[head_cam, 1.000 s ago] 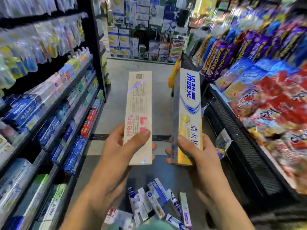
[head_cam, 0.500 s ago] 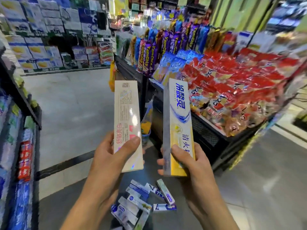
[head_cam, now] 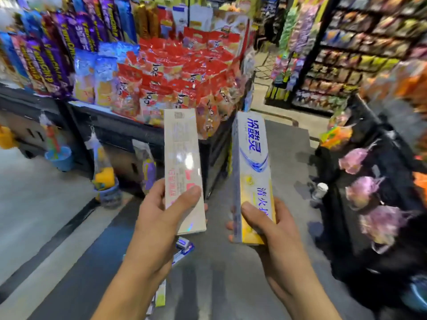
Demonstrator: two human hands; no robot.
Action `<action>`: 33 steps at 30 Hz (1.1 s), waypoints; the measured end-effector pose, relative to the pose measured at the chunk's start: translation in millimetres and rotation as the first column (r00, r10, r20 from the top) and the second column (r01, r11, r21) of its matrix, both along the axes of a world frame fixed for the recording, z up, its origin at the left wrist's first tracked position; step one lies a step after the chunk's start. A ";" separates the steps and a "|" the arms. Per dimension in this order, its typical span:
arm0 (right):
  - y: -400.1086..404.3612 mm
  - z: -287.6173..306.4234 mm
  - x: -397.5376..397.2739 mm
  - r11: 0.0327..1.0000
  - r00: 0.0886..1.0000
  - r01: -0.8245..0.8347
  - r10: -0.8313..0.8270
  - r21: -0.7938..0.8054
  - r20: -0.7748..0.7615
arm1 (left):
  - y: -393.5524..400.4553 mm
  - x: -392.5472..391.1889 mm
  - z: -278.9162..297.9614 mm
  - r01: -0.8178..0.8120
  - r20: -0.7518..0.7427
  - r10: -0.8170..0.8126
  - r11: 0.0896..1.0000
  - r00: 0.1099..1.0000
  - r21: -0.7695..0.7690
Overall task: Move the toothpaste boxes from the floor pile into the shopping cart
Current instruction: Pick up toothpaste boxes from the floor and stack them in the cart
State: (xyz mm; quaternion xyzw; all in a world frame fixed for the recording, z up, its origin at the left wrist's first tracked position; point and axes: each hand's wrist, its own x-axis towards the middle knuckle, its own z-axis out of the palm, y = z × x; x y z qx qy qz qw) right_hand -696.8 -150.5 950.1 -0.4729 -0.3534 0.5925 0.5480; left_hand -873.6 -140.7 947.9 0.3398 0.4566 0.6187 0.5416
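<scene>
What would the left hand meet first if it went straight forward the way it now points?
Probably the snack display stand with red packets: the left hand, holding the pale toothpaste box, points up toward it, though depth is unclear.

Blue box (head_cam: 251,176): large blue characters 冷酸灵 at the top, smaller 清火 on the yellow part below.
Purple packs (head_cam: 48,58): yellow word "YamChip".
Pale box (head_cam: 182,169): print too blurred to read.

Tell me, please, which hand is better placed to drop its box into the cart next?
Probably the right hand. Its yellow box is nearer the dark cart-like frame at the right edge, though blur makes that frame uncertain. The left hand holds the white box farther away.
</scene>
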 end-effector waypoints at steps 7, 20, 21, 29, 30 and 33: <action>-12.6 -19.2 131.4 0.968 0.968 0.251 -0.251 -0.013 0.011 | 24.9 143.8 -6.3 0.232 -0.026 -0.233 0.972 0.972 -0.035; -77.7 -42.0 400.6 0.699 0.700 0.714 -0.713 -0.034 0.034 | 31.1 470.0 -20.0 0.710 -0.054 -0.715 0.699 0.697 -0.085; -82.2 -43.7 416.4 0.659 0.660 0.751 -0.751 -0.039 0.024 | 31.7 490.4 -21.3 0.742 -0.064 -0.748 0.664 0.661 -0.095; -90.9 -66.0 518.2 0.330 0.335 0.935 -0.942 -0.130 0.022 | 49.0 633.7 -47.0 0.901 -0.106 -0.915 0.402 0.390 -0.162; -89.1 -68.0 529.8 0.296 0.302 0.945 -0.953 -0.139 0.024 | 54.6 651.2 -51.0 0.911 -0.101 -0.927 0.374 0.362 -0.171; -77.6 -72.2 566.0 0.183 0.193 0.969 -0.980 -0.167 0.043 | 74.2 708.2 -64.0 0.945 -0.074 -0.962 0.273 0.264 -0.182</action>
